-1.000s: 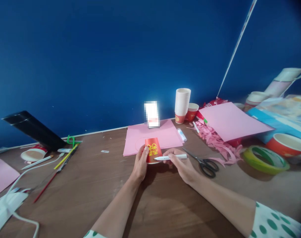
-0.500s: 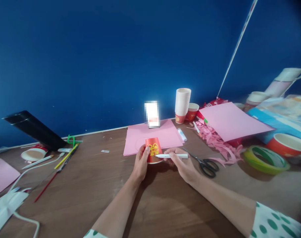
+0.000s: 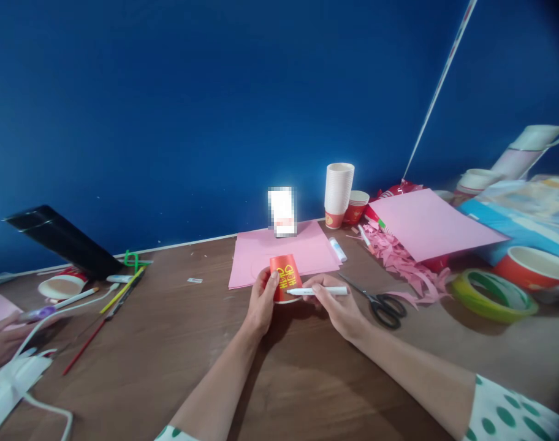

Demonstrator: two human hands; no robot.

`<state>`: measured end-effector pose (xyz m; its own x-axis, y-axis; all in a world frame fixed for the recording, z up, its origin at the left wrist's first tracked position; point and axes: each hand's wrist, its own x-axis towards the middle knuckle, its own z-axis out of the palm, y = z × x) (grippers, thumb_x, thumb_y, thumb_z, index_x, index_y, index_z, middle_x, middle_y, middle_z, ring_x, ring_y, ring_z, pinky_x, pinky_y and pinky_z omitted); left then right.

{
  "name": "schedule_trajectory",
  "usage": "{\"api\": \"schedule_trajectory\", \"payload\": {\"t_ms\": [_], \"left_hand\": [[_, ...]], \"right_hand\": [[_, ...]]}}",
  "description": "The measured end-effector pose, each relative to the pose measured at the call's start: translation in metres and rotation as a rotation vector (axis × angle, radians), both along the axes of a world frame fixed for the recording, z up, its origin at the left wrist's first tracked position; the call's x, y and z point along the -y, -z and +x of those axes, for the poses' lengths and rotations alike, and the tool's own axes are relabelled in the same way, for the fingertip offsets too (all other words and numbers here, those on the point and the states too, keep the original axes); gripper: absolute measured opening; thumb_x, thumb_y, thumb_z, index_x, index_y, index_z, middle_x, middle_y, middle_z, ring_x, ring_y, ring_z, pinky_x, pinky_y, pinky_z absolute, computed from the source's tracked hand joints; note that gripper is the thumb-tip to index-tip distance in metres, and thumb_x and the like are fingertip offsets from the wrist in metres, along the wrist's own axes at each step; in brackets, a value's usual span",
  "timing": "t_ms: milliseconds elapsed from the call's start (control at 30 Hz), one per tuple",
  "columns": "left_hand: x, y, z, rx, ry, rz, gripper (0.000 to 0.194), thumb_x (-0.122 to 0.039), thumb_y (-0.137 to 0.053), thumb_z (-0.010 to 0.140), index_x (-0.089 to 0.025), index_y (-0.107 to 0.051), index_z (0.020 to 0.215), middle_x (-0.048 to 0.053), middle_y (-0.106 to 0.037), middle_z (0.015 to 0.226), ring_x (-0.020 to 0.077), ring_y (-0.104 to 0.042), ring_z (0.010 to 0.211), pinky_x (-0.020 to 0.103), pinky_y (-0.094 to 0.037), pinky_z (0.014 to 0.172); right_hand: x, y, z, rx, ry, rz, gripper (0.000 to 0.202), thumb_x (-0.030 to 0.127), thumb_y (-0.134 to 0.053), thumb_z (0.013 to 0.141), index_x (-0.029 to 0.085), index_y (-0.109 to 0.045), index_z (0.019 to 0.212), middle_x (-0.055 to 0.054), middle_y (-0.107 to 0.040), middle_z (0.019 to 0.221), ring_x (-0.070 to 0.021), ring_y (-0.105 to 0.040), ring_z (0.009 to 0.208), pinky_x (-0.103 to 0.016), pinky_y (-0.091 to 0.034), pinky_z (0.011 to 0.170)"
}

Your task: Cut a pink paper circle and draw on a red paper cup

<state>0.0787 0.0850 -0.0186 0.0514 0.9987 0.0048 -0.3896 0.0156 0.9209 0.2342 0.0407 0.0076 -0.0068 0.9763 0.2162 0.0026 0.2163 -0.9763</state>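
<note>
A red paper cup point(image 3: 284, 269) with yellow characters is held upside down, its white rim facing down, in my left hand point(image 3: 262, 300). The thumb lies along the cup's left side. My right hand point(image 3: 330, 300) is closed around a white marker pen point(image 3: 325, 291), whose tip points left at the lower part of the cup. Whether the tip touches the cup I cannot tell. Behind the cup lie pink paper sheets point(image 3: 256, 248), and a glue stick point(image 3: 338, 249) rests at their right edge. Black-handled scissors point(image 3: 384, 308) lie to the right of my right hand.
Stacked paper cups point(image 3: 339, 190) stand by the blue wall. Pink paper shreds point(image 3: 394, 257), green tape point(image 3: 491, 300) and another red cup point(image 3: 528, 272) are on the right. At left are a power strip point(image 3: 17, 392), paintbrushes point(image 3: 95, 331) and another person's hand point(image 3: 8, 346).
Another person's hand has come in at the left edge, with a purple-and-white object there, and the pink sheet there has shifted. The marker's tip has moved slightly left and down on the cup.
</note>
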Motion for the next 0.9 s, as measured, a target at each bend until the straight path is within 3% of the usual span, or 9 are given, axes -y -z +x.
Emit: {"api": "schedule_trajectory", "payload": {"t_ms": [300,533,900], "left_hand": [[-0.0003,0.0018,0.0002,0.002,0.006,0.015,0.033,-0.040,-0.060,0.076,-0.017,-0.056,0.100,0.004,-0.063,0.088,0.0155,-0.061,0.075,0.029,-0.048,0.071],[-0.0005,0.0016,0.0004,0.015,-0.008,-0.001,0.032,-0.042,-0.059,0.077,-0.017,-0.057,0.098,0.003,-0.063,0.086,0.0158,-0.061,0.074,0.032,-0.049,0.071],[-0.0007,0.0042,0.0006,-0.002,-0.024,0.010,0.031,-0.042,-0.059,0.077,-0.018,-0.058,0.096,0.003,-0.063,0.086,0.0154,-0.060,0.075,0.030,-0.049,0.071]], "right_hand": [[-0.0004,0.0005,0.0017,0.002,-0.020,0.003,0.020,0.031,-0.050,0.085,0.017,-0.063,0.078,-0.001,-0.063,0.065,-0.0119,-0.054,0.057,-0.021,-0.041,0.052],[-0.0012,-0.0050,0.0015,-0.080,0.063,0.007,0.021,0.028,-0.048,0.083,0.017,-0.061,0.070,0.001,-0.059,0.058,-0.0119,-0.055,0.057,-0.021,-0.041,0.052],[-0.0010,-0.0024,0.0012,-0.068,0.027,-0.015,0.022,0.028,-0.049,0.082,0.017,-0.062,0.068,0.000,-0.060,0.058,-0.0110,-0.053,0.055,-0.020,-0.039,0.051]]}}
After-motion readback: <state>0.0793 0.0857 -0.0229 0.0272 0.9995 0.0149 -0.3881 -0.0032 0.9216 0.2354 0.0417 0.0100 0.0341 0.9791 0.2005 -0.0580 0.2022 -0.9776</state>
